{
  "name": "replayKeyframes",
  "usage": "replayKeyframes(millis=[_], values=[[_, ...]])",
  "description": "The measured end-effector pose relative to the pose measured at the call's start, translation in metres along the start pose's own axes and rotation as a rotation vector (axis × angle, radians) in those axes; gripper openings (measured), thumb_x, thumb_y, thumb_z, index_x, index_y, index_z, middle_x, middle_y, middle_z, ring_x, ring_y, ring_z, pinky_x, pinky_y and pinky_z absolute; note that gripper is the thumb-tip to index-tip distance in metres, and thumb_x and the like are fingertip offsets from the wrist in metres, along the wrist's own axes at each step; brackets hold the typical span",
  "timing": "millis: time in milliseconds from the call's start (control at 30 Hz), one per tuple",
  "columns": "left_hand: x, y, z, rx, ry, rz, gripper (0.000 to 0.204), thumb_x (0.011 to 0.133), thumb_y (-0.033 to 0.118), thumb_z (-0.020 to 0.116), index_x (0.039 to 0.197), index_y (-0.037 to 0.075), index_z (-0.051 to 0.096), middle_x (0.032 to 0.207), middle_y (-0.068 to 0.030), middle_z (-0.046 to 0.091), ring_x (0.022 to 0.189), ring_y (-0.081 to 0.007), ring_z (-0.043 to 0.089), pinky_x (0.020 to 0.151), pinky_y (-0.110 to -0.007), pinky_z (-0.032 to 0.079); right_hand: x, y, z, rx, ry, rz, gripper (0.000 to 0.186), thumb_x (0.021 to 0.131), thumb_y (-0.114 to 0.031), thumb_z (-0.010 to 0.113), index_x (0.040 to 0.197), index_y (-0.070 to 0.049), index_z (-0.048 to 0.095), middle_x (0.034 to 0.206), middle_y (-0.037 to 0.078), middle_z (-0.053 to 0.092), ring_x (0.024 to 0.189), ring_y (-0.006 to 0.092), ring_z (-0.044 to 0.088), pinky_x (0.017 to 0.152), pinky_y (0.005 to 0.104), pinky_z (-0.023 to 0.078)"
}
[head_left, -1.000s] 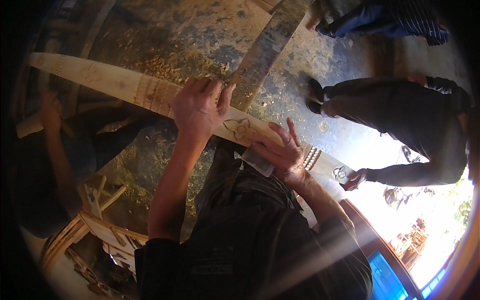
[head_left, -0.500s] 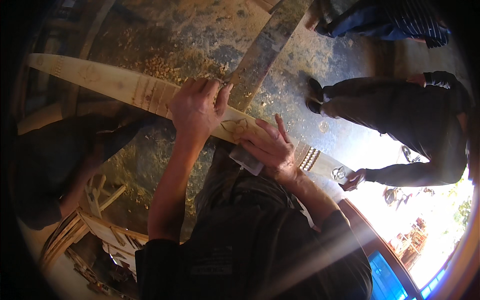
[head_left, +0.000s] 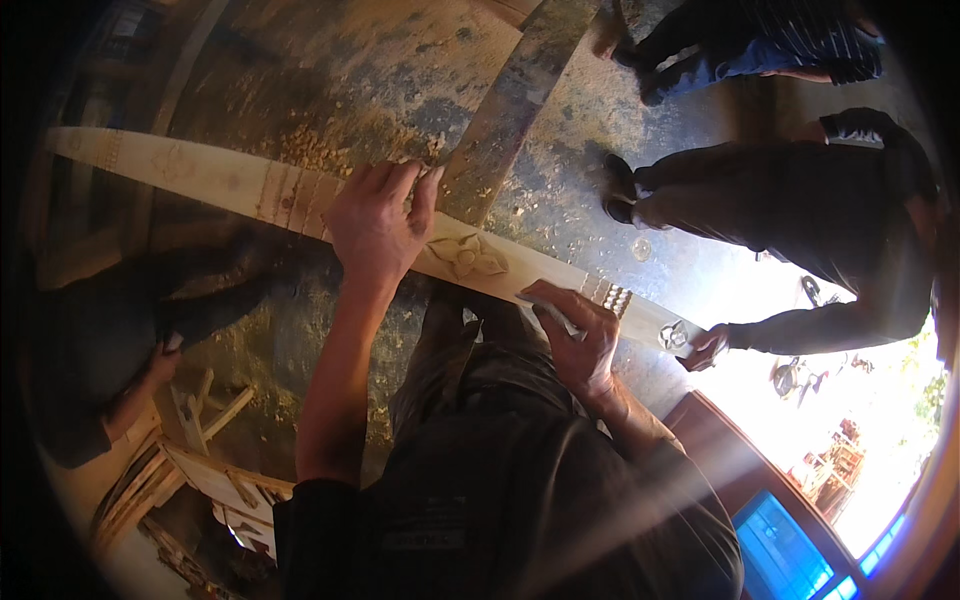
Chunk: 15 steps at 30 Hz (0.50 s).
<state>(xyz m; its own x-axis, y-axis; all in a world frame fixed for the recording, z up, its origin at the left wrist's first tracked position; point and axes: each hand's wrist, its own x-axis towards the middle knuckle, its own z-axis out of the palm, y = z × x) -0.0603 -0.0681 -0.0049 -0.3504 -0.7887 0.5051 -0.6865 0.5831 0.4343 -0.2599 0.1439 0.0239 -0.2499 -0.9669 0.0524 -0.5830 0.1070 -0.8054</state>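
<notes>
A long pale wooden board (head_left: 215, 175) with carved bands, tapering toward the far left, lies slantwise before me. My left hand (head_left: 380, 220) is closed over the board, its fingers bent across the far edge. To its right a carved flower (head_left: 467, 257) shows uncovered. My right hand (head_left: 580, 340) rests at the near edge beyond the flower, fingers bent and thumb drawn in. Something small, flat and pale shows between thumb and fingers; its kind is unclear. At the board's right end, another person's hand (head_left: 708, 347) touches it beside a small round carving (head_left: 673, 334).
A wide beam (head_left: 515, 95) runs away behind the board. Wood shavings (head_left: 320, 145) are scattered over the stained surface. One person (head_left: 770, 195) stands at the right, another (head_left: 740, 50) farther back. At left, a person's arm (head_left: 140, 395) shows near stacked wood (head_left: 135, 475).
My right hand has slid right and toward me, off the carved flower, uncovering it. The grey flat piece under that hand no longer shows plainly. My left hand has shifted slightly left.
</notes>
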Motion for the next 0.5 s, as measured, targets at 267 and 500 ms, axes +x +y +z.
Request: replayKeyframes(millis=[267,500], values=[[-0.028,0.022,-0.019,-0.371,-0.041,-0.294,0.012,0.098,0.003,0.086,0.110,0.005,0.085,0.098,-0.0118,0.084,0.087,-0.0304,0.079,0.075,-0.040,0.061,-0.006,0.020,0.023,1.134,-0.161,0.653,0.028,0.118,-0.020,0.066,0.133,0.002,0.077,0.115,0.014,0.085,0.101,0.0254,0.082,0.091,0.0417,0.067],[-0.045,0.050,-0.034,-0.344,-0.186,-0.098,0.019,0.094,0.022,0.091,0.108,0.009,0.087,0.094,-0.0076,0.083,0.096,-0.0299,0.075,0.090,-0.045,0.056,-0.006,0.021,0.034,1.012,-0.150,0.637,0.031,0.118,-0.018,0.061,0.131,0.003,0.079,0.120,0.006,0.084,0.112,0.0135,0.073,0.103,0.0342,0.058]])
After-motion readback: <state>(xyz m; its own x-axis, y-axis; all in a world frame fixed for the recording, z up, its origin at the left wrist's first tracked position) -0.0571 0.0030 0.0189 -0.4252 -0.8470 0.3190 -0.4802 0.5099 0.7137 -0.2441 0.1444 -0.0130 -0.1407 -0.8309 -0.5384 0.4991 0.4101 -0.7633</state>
